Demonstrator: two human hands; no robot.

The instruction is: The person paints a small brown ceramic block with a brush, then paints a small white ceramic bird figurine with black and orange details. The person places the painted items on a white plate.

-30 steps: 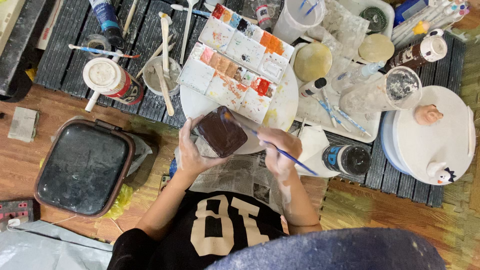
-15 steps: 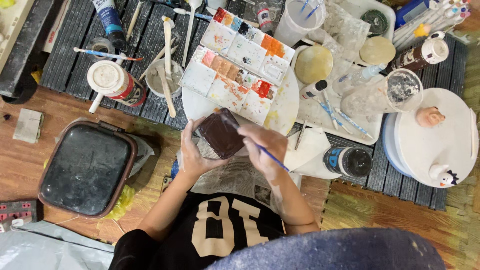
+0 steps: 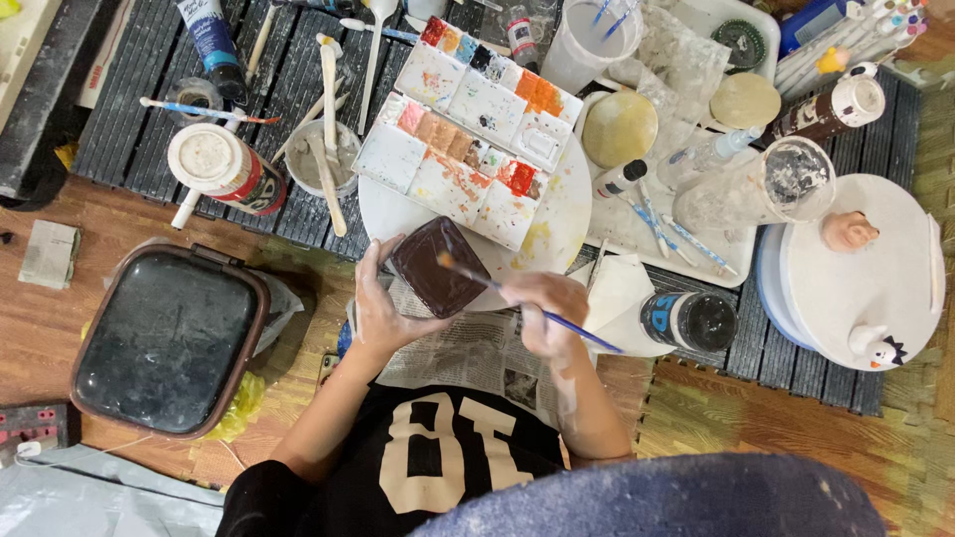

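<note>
The left hand (image 3: 383, 308) holds a dark brown square block (image 3: 438, 266) tilted above the newspaper (image 3: 477, 353). The right hand (image 3: 545, 313) pinches a blue-handled brush (image 3: 527, 303), its tip touching the block, beside the paint palette (image 3: 468, 129).

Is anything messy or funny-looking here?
Yes. The paint palette is smeared with mixed colours and lies askew on the round white board. The right hand has pale paint smudges. Nothing looks spilled or broken.

Dark brown square dish (image 3: 438, 267) (glossy, tilted) under thin blue paintbrush (image 3: 542, 311)
</note>
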